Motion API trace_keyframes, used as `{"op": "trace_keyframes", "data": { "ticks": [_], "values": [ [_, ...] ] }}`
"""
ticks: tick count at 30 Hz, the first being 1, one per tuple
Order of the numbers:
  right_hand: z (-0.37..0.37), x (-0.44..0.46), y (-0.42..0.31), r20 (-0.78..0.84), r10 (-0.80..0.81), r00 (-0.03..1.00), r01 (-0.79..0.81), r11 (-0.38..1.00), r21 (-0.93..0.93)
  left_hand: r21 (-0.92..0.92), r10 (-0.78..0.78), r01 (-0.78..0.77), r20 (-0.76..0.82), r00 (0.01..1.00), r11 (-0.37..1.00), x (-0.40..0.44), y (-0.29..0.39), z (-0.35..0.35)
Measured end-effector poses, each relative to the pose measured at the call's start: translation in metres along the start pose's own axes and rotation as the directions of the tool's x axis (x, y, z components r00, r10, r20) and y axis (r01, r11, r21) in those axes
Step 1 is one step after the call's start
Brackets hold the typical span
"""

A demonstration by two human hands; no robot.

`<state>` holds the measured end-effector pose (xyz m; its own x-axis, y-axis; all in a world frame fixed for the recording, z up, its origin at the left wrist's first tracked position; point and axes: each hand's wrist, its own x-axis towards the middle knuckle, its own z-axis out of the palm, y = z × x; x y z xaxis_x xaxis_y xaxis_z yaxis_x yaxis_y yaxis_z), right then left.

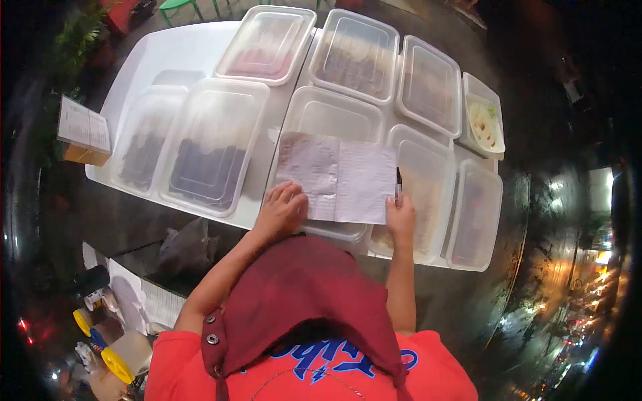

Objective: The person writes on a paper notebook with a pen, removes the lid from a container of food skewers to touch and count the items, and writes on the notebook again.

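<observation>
An open notebook [364,177] with handwritten, creased pages lies over the lidded plastic containers at the front of the table. My left hand [284,210] is closed at its lower left corner, fingers bent over the page edge and thumb hidden. At the lower right corner is my right hand [401,217], closed around a dark pen [399,182] that points up along the page edge. Beneath the notebook sits a clear container [334,113], its contents mostly covered. To the right, another lidded container [428,160] holds something pale brown.
More lidded containers stand on the white table [144,67], including one with dark contents [207,167] and one with pink contents [257,63]. A box with a printed card [83,130] is at the left edge. Yellow-lidded jars [124,357] stand lower left.
</observation>
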<state>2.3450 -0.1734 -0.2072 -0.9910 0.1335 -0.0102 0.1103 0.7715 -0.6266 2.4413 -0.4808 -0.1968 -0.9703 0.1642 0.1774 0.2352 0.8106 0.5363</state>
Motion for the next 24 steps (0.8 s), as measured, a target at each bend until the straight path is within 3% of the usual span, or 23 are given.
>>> {"op": "trace_keyframes", "data": {
  "ticks": [1, 4, 7, 9, 12, 16, 19, 22, 24],
  "values": [
    [0.005, 0.0, 0.003, -0.057, -0.027, 0.998, 0.027, 1.0, -0.003, -0.016, 0.006, -0.006, -0.02, 1.0, 1.0, 0.0, 0.002, -0.001],
    [-0.007, 0.003, -0.009, 0.083, -0.027, 0.996, 0.029, 0.999, -0.024, -0.049, 0.021, -0.024, -0.069, 0.997, 0.998, 0.002, 0.007, -0.009],
    [-0.024, 0.001, -0.037, 0.144, 0.064, 0.988, -0.071, 0.997, 0.044, -0.061, 0.034, -0.04, -0.091, 0.995, 0.997, 0.001, 0.007, -0.014],
    [-0.018, 0.007, -0.024, 0.153, 0.01, 0.988, -0.033, 0.988, 0.15, -0.073, 0.03, -0.039, -0.115, 0.993, 0.997, -0.003, 0.004, -0.01],
    [-0.003, 0.013, -0.008, 0.11, -0.076, 0.991, 0.041, 0.957, 0.288, -0.297, -0.181, 0.092, -0.291, 0.939, 0.951, -0.011, 0.003, -0.002],
    [0.001, 0.017, 0.0, 0.166, -0.027, 0.986, -0.026, 0.951, 0.307, -0.23, -0.297, 0.221, -0.386, 0.873, 0.948, -0.013, -0.002, -0.005],
    [0.01, 0.017, 0.005, 0.024, -0.074, 0.997, 0.064, 0.958, 0.28, -0.275, -0.33, 0.242, -0.344, 0.879, 0.93, -0.015, -0.007, -0.003],
    [0.013, 0.02, 0.005, -0.021, -0.038, 0.999, 0.043, 0.941, 0.335, -0.275, -0.345, 0.259, -0.335, 0.877, 0.926, -0.016, -0.007, -0.001],
    [0.014, 0.022, 0.001, -0.089, -0.106, 0.99, 0.125, 0.962, 0.243, -0.297, -0.354, 0.259, -0.335, 0.873, 0.919, -0.017, -0.007, -0.001]
  ]
}}
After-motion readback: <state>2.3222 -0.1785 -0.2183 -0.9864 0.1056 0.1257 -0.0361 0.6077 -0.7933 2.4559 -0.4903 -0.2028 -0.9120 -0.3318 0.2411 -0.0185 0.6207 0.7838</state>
